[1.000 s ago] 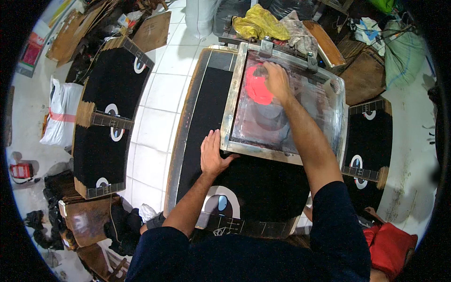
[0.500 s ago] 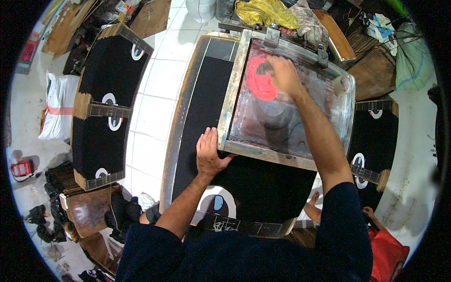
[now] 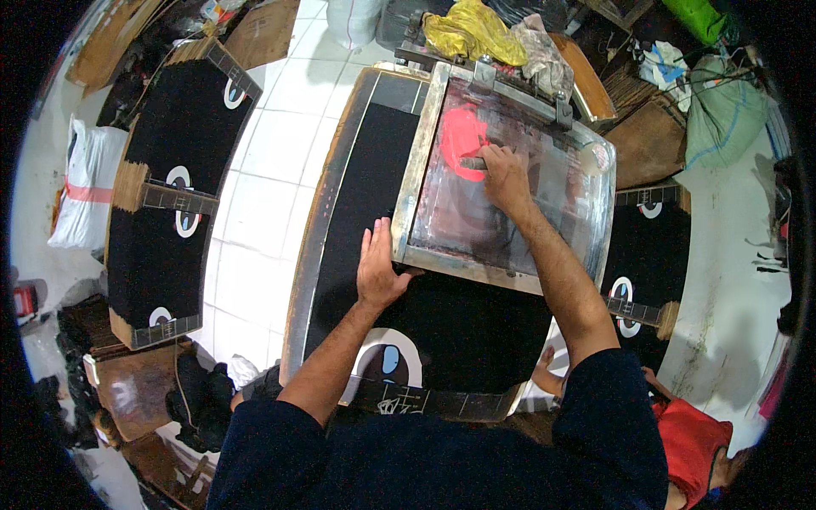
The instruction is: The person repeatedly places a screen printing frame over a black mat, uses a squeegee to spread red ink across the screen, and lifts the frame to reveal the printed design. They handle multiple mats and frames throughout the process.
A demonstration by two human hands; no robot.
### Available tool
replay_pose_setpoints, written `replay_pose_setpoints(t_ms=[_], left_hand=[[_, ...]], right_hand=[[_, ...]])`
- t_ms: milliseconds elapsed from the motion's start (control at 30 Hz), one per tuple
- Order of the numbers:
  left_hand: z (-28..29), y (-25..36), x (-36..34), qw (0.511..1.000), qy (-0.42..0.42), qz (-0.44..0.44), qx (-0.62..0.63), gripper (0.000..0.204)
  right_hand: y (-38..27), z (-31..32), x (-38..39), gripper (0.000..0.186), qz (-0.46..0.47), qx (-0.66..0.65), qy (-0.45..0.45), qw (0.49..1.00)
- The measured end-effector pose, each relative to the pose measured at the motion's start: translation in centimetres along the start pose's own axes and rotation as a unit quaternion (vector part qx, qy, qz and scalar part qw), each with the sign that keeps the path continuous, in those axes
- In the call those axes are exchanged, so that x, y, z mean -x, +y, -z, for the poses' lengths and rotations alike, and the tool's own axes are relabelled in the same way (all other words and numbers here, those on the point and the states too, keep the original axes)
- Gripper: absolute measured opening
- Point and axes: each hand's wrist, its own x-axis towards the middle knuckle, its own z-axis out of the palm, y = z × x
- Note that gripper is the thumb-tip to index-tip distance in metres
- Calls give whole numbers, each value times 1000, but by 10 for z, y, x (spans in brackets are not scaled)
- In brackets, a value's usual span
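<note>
White-tiled workshop floor with cluttered margins. Along the left, a stack of boards faced in black cloth; along the right, a similar stack, both bearing printed eye motifs. At centre, a long printing board, overlaid with a black cloth panel. Across the far right portion of the panel, a screen-printing frame, set slightly askew, with mesh stained grey and maroon. At lower right, partly in view, a person in a red garment. At upper right, a green sack; at far left, a white sack with a red band. Behind the frame, a crumpled yellow cloth beside a grey rag. Left hand palm down on the black cloth, just beside the frame's near left corner, with fingers extended and thumb spread toward the frame; grasping nothing visible. Right hand over the mesh, with fingers bent and closed on a tool. On the mesh, toward the far left, a patch of bright pink ink. Smallest, the tool itself: a dark squeegee, at the ink's near right edge
</note>
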Motion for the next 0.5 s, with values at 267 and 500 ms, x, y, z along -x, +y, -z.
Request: replay_pose_setpoints(t_ms=[267,500], left_hand=[[-5,-7,7,993,56,-32,101,98],[-4,-5,6,992,65,-37,101,94]], right_hand=[[17,18,-37,39,15,-93,2,996],[17,28,-27,40,6,-86,-70,994]])
